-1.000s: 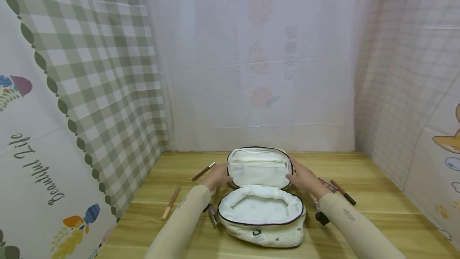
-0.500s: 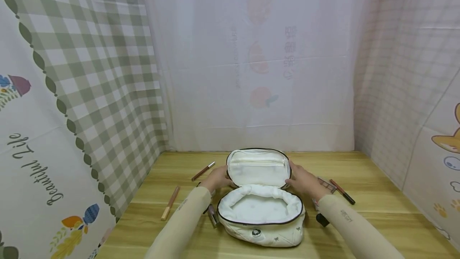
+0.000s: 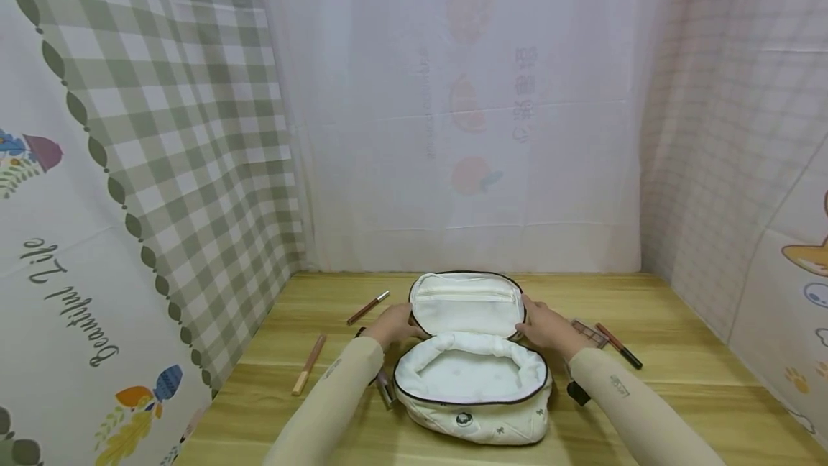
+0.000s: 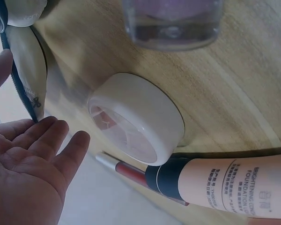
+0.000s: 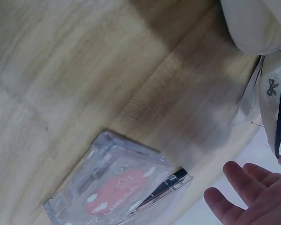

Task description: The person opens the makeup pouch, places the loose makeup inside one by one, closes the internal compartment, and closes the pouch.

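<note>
A cream quilted makeup bag (image 3: 479,424) with dark piping stands unzipped in the head view, its white padded inside facing up. Behind the opening, its lid (image 3: 462,316) with a zipped inner pocket is raised and leans back. My left hand (image 3: 393,325) holds the lid's left edge, thumb in front and fingers behind. At the opposite edge my right hand (image 3: 546,325) grips it the same way. In both wrist views the outer fingers are spread, and the lid's zipper edge lies by the thumb and fingertips.
Left: a white round jar (image 4: 140,110), a foundation tube (image 4: 229,187), a lip gloss tube (image 3: 367,308), a pinkish tube (image 3: 309,364) and a purple bottle (image 4: 173,21). Right: a clear LAMEILA case (image 5: 117,187), a palette (image 3: 589,333), a brown pencil-like stick (image 3: 619,346) and a black object (image 3: 578,393).
The lid's top edge has come down slightly in the head view, with both hands still on its sides. The bag's body has stayed in place.
</note>
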A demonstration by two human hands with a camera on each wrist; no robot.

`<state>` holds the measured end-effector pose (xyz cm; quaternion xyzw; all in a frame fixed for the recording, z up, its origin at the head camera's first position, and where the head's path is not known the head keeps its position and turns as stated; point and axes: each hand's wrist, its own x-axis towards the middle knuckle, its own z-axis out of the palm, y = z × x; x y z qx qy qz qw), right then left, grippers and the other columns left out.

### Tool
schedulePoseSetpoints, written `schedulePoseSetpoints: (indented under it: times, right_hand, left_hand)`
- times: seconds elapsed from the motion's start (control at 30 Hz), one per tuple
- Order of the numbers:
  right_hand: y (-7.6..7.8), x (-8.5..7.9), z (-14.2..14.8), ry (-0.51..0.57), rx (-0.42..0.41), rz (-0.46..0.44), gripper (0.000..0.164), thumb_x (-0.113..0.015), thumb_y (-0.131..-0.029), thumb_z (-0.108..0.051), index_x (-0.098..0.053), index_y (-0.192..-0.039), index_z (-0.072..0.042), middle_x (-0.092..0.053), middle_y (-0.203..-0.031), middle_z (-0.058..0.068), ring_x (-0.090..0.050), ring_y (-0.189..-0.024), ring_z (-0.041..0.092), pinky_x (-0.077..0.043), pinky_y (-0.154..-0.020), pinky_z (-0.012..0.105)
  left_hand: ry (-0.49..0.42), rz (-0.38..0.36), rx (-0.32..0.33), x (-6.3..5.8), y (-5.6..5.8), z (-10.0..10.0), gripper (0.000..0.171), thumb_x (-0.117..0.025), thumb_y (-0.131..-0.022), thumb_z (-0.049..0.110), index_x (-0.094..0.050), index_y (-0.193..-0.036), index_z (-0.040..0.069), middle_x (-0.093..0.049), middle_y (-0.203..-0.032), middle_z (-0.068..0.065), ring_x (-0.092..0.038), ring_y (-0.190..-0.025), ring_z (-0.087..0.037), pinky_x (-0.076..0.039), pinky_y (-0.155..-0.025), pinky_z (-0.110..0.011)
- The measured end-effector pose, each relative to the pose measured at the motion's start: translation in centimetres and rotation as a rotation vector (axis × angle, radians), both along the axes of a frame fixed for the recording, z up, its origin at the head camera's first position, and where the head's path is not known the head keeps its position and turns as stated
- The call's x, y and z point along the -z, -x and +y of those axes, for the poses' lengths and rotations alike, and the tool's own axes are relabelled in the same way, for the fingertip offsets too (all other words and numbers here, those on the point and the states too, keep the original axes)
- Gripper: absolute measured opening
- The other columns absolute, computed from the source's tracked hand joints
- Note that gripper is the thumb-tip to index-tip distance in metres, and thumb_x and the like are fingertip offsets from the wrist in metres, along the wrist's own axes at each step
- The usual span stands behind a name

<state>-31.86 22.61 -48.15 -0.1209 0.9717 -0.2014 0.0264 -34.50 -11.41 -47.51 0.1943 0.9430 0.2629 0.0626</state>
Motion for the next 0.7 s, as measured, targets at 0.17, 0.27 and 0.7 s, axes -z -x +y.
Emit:
schedulePoseSetpoints:
  times: [0.17, 0.27, 0.7]
  right_hand:
    - [0.1, -0.3, -0.4, 0.005, -0.018, 0.007, 0.073, -0.059, -0.099, -0.02, -0.02, -0.149, 0.016, -0.035, -0.138, 0.047, -0.042, -0.125, 0.057, -0.036, -0.102, 0.063]
    - [-0.2, -0.5, -0.4, -0.003, -0.024, 0.024, 0.073, -0.061, -0.098, -0.019, -0.022, -0.148, 0.017, -0.037, -0.136, 0.047, -0.044, -0.123, 0.057, -0.038, -0.1, 0.063]
    - [-0.6, -1.1, 0.2, -0.013, -0.046, 0.044, 0.073, -0.061, -0.098, -0.02, -0.022, -0.147, 0.018, -0.037, -0.136, 0.046, -0.044, -0.123, 0.057, -0.039, -0.097, 0.064]
  left_hand:
    - [0.031, -0.002, -0.017, -0.3, -0.3, -0.1, 0.049, -0.082, -0.083, 0.031, -0.062, -0.121, 0.008, -0.067, -0.119, -0.011, -0.06, -0.115, -0.03, -0.046, -0.099, -0.043]
    - [0.048, 0.018, 0.0, -0.5, -0.5, 0.0, 0.046, -0.081, -0.084, 0.029, -0.063, -0.12, 0.006, -0.067, -0.117, -0.012, -0.06, -0.114, -0.03, -0.047, -0.098, -0.042]
    - [0.026, 0.006, -0.016, -1.5, -0.9, 0.3, 0.04, -0.083, -0.081, 0.028, -0.065, -0.112, 0.01, -0.069, -0.11, -0.007, -0.062, -0.109, -0.026, -0.047, -0.096, -0.04]
